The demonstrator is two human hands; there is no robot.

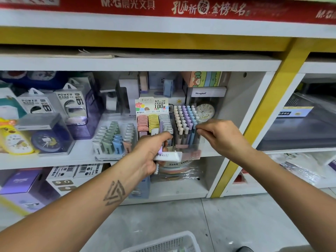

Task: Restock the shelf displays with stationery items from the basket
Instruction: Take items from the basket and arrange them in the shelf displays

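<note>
The left hand [154, 151] has its grip closed round a small bundle of pens [168, 156], one bearing a barcode label, just in front of the pen display [186, 128]. The right hand [221, 137] pinches the top of a blue pen [195, 131] at that display's right edge. Nearest, below both arms, the white basket [163, 242] sits on the floor. The loose bundle could slip while one pen is seated, or a nudge could tip the tightly packed rows. Left of the display, a lead-refill card [153, 106] reads "0.7 HB", "100" and "M&G"; further left, boxes [70, 102] read "POWER BANK". Farthest, the red banner [127, 4] reads "M&G".
</note>
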